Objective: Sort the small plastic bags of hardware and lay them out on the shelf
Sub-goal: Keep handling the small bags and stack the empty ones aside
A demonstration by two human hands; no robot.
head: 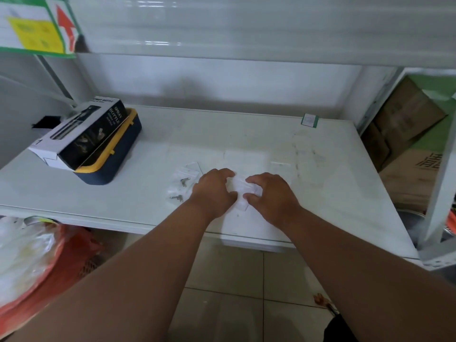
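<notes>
On the white shelf [271, 134], both my hands rest palm-down side by side. My left hand [213, 191] and my right hand [270, 196] each press with curled fingers on a small clear plastic bag [241, 191] lying between them. Left of my left hand lie more clear bags: one with a small metal part [184, 181], another with a metal part [176, 197] nearer the front edge, and a flat clear bag [195, 166] behind them. The contents of the bag under my fingers cannot be made out.
A black-and-white spray bottle box [81, 134] lies on a navy and yellow container [116, 154] at the shelf's left. A green-edged label [309, 119] sits at the back right. Cardboard boxes [404, 124] stand right of the shelf post. An orange basket with plastic [37, 262] sits below left.
</notes>
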